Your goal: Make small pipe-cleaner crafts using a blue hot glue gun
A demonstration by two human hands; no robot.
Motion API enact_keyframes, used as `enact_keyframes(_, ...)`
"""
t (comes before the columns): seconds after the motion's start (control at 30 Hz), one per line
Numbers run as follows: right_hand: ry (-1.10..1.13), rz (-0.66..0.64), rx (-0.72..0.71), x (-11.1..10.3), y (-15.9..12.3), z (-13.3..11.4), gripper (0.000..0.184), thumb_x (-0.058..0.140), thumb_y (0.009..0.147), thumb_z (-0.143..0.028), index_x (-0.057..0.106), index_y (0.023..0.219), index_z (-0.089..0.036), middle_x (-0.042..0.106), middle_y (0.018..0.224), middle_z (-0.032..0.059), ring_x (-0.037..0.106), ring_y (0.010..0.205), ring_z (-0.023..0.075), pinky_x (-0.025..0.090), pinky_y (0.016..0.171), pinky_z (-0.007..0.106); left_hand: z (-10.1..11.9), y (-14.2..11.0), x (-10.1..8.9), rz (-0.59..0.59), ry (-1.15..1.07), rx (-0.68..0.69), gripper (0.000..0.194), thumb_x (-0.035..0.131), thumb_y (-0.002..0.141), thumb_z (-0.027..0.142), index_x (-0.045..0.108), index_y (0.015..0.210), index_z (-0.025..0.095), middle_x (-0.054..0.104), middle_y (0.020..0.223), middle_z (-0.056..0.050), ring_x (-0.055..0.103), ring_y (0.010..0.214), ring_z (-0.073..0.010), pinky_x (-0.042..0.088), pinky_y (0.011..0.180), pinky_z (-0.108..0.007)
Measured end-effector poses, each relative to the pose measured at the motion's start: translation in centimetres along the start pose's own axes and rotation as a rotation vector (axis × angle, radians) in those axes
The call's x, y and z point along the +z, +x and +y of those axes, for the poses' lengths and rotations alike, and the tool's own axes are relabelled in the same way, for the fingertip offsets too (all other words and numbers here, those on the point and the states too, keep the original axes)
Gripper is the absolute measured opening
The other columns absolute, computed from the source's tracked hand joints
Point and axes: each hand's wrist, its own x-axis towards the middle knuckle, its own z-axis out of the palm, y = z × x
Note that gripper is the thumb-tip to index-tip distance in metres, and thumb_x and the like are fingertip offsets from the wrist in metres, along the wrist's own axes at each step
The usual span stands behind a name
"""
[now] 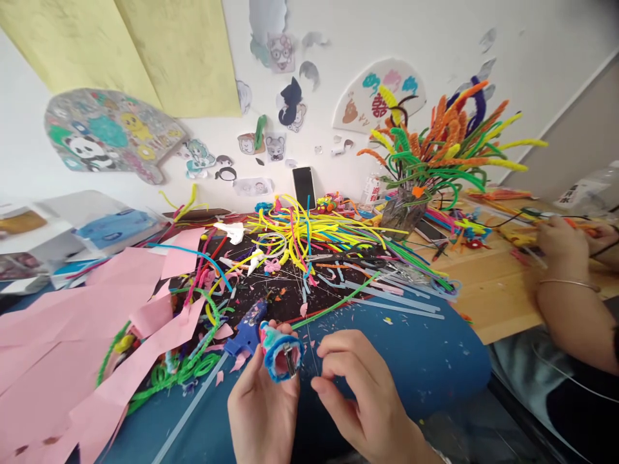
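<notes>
Craft piece [278,361]: small, cup-shaped, fuzzy blue rim, pinkish inside; in the left hand's grip, mouth turned toward the viewer.
Metal part [291,361]: slim, shiny, within the mouth of the piece.
Left hand [264,409]: closed about the piece, thumb along its left side, fingers behind.
Right hand [360,390]: just right of the grip, fingers bent, thumb and forefinger parted, apart from the piece.
Glue gun [246,334]: blue, just left of and beyond the grip; translucent stick [188,409] running from it toward the viewer.
Pink sheets [120,322]: overlapping, left of the grip.
Pipe cleaners [314,232]: mostly yellow, heaped beyond the grip.
Vase [402,209]: clear, far right beyond the grip, holding a multicoloured bunch [445,142].
Co-worker's arm [563,283]: well right of the grip.
</notes>
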Motion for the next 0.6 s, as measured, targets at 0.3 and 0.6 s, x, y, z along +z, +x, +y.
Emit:
enact_keyframes(0.3, 0.244, -0.120, 0.139, -0.1, 0.1, 0.4, 0.023, 0.052, 0.097, -0.029, 0.059, 0.117, -0.020, 0.068, 0.107, 0.0071, 0.062, 0.102, 0.0177, 0.052, 0.087, 0.029, -0.4, -0.8, 0.4, 0.117, 0.192, 0.086, 0.018, 0.057, 0.086, 0.017, 0.071, 0.097, 0.014, 0.076, 0.089, -0.010, 0.073, 0.074, -0.0193, 0.060, 0.058, -0.024)
enact_keyframes(0.6, 0.354, -0.051, 0.290, 0.6, -0.8, 1.0, 0.022, 0.065, 0.088, -0.019, 0.069, 0.110, -0.023, 0.073, 0.099, 0.0043, 0.069, 0.089, 0.0170, 0.058, 0.079, 0.026, -0.4, 0.2, 0.2, -0.068, 0.544, 0.377, 0.045, 0.086, 0.064, 0.034, 0.057, 0.096, 0.022, 0.068, 0.082, 0.002, 0.062, 0.063, -0.0110, 0.049, 0.054, -0.018)
